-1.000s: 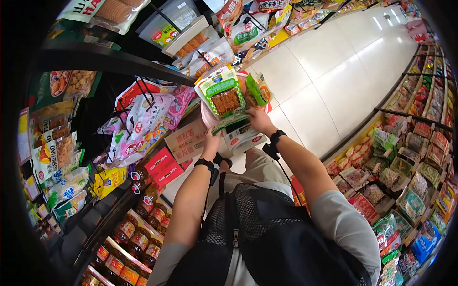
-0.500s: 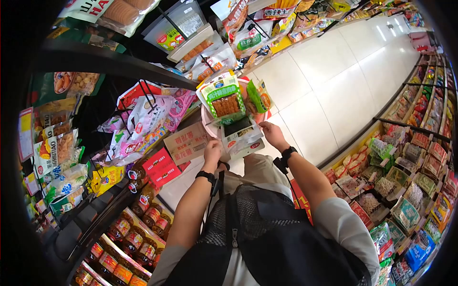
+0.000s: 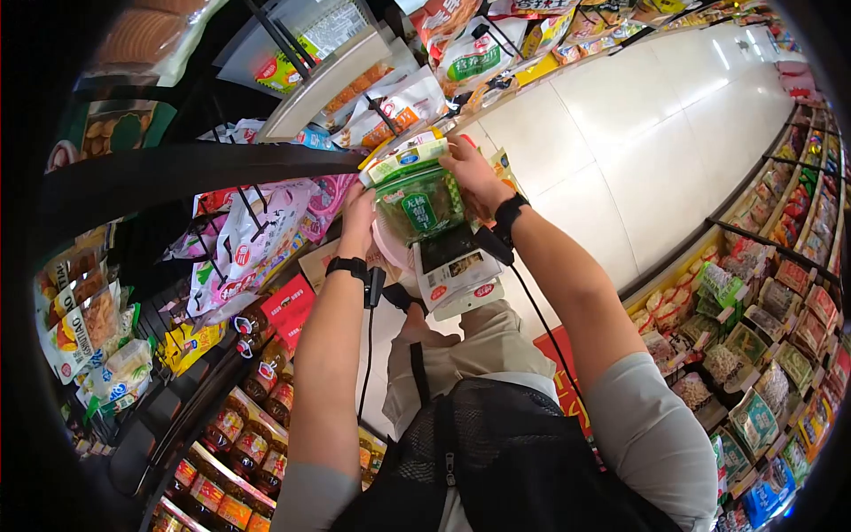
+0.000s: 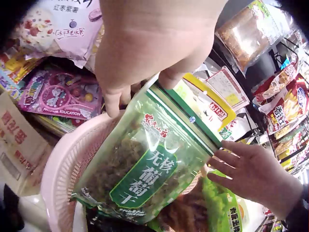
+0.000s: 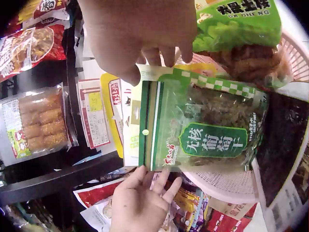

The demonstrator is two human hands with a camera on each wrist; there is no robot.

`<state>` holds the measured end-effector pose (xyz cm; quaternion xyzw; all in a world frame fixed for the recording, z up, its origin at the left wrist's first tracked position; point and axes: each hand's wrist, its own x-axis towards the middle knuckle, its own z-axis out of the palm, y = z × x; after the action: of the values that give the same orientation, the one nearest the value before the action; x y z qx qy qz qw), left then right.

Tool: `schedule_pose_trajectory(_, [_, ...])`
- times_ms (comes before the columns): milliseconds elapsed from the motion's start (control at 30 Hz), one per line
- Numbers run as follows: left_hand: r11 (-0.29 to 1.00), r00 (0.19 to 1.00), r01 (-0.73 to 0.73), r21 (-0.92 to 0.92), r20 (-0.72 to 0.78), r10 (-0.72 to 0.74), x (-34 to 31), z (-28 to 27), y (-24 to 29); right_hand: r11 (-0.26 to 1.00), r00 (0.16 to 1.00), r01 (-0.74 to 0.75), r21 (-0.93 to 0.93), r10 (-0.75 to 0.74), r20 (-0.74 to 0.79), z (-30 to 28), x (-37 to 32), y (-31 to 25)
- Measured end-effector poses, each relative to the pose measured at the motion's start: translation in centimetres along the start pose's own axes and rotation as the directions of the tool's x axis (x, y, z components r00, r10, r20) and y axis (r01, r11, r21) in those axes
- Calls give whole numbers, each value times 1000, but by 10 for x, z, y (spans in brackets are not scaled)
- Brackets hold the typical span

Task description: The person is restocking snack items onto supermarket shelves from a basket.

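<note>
A green, clear-fronted bag of raisins (image 3: 424, 206) lies over other packs in a pink basket (image 4: 54, 166). At one upper corner of the bag, my left hand (image 3: 356, 217) has its thumb on the edge and its other fingers extended and spread, as the right wrist view shows. The opposite upper corner meets the fingertips of my right hand (image 3: 479, 177), whose fingers look straight in the left wrist view. Behind the raisins stands a white-and-yellow pack (image 5: 116, 106). Beside them are a green pack of brown food (image 5: 241, 29) and a black-and-white pack (image 3: 456, 266).
Hanging snack bags (image 3: 244, 244) crowd the left rack, with a dark shelf edge (image 3: 222, 173) close to the basket. A brown carton (image 4: 14, 145) and red box (image 3: 288, 310) stand below. Bottles (image 3: 244, 434) fill the lower left; tiled floor (image 3: 612, 160) stretches ahead, and bagged goods (image 3: 745, 355) line the right.
Both hands came off a green bag's edge, drew apart with fingers curled, then moved forward to the raisin bag's upper corners. The raisin bag now covers the pack of brown strips.
</note>
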<state>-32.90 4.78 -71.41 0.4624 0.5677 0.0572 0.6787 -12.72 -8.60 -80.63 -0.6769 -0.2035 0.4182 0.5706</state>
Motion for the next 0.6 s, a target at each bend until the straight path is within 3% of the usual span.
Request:
schedule_pose_trajectory(67, [999, 1000, 16, 43, 0, -16, 11, -6, -12, 980, 984, -149, 130, 133, 119, -1, -5, -23])
schedule_pose_trajectory(167, [993, 994, -96, 76, -50, 99, 15, -5, -38, 984, 967, -163, -74, 174, 187, -5, -19, -41])
schedule_pose_trajectory(233, [982, 987, -147, 122, -50, 154, 13, -6, -50, 973, 961, -98, -210, 148, 235, -9, -25, -44])
schedule_pose_trajectory(333, [934, 970, -225, 276, -25, 241, 7, -8, -57, 969, 989, -31, -244, 65, 135, -8, -41, -51])
schedule_pose_trajectory(367, [935, 968, -231, 268, -34, 248, 2, -9, -60, 957, 983, 19, -290, 35, 181, -10, -43, -50])
schedule_pose_trajectory(467, [848, 920, -380, 369, 60, 387, -9, -17, -71, 996, 982, -23, -87, 39, 187, -14, -65, -53])
schedule_pose_trajectory(500, [802, 884, -451, 391, 76, 461, -18, -15, -72, 988, 983, -121, -98, 133, 129, -18, -76, -70])
schedule_pose_trajectory(600, [782, 883, -462, 418, 134, 450, -43, -20, -89, 975, 971, -218, 46, 212, 109, -28, -91, -44])
